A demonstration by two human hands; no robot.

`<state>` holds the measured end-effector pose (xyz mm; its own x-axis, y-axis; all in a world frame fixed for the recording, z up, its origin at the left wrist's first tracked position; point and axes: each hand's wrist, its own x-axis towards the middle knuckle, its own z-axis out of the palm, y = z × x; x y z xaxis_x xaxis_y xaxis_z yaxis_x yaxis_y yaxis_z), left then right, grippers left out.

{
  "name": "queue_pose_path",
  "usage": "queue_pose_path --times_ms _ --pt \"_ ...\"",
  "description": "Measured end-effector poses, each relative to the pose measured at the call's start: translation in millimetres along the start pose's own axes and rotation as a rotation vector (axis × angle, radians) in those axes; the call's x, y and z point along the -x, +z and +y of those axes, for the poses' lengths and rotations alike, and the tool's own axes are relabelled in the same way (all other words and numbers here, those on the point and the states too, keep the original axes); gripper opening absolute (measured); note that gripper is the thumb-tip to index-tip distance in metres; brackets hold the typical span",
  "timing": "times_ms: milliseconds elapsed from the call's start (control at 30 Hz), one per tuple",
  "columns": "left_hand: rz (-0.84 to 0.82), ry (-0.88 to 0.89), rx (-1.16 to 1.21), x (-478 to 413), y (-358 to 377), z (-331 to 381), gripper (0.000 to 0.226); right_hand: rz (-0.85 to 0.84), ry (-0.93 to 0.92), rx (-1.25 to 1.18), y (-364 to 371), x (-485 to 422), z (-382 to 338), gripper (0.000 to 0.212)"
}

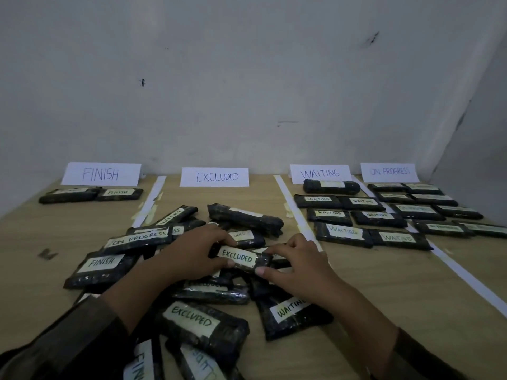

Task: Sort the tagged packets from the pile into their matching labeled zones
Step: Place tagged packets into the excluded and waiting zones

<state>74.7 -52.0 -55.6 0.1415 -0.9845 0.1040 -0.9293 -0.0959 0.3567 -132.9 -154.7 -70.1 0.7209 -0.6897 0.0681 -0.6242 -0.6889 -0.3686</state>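
Closest to you, a FINISH packet (pixel 140 363) pokes out of the pile (pixel 208 292). Your left hand (pixel 189 256) and right hand (pixel 296 261) each pinch one end of the EXCLUDED packet (pixel 241 257) on top. Bare table (pixel 356 311) sits below the EXCLUDED sign (pixel 214 176), between two tape strips (pixel 295 208), though a rolled packet (pixel 245 219) lies in the way. WAITING rows (pixel 356 218) crowd the right.

A dim, scuffed grey wall (pixel 247 78) backs the wooden table (pixel 384 311).
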Motion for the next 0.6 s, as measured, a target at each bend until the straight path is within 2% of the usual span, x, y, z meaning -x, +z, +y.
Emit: queue_pose_path --times_ms 100,333,467,600 --pt "0.037 -0.003 0.054 2.7 -1.4 2.1 0.035 0.053 0.021 -0.069 6.5 -0.1 -2.9 0.053" --pt "0.101 0.003 0.275 5.7 -11.4 2.8 0.028 0.161 -0.001 -0.252 12.0 -1.1 -3.9 0.033" --pt "0.136 -0.013 0.315 5.8 -10.4 4.0 0.028 0.293 -0.052 -0.153 14.8 -1.7 -3.0 0.042" --pt "0.127 -0.061 0.394 5.3 -9.1 4.4 0.025 0.453 -0.212 -0.019 16.6 -0.6 -6.9 0.053"
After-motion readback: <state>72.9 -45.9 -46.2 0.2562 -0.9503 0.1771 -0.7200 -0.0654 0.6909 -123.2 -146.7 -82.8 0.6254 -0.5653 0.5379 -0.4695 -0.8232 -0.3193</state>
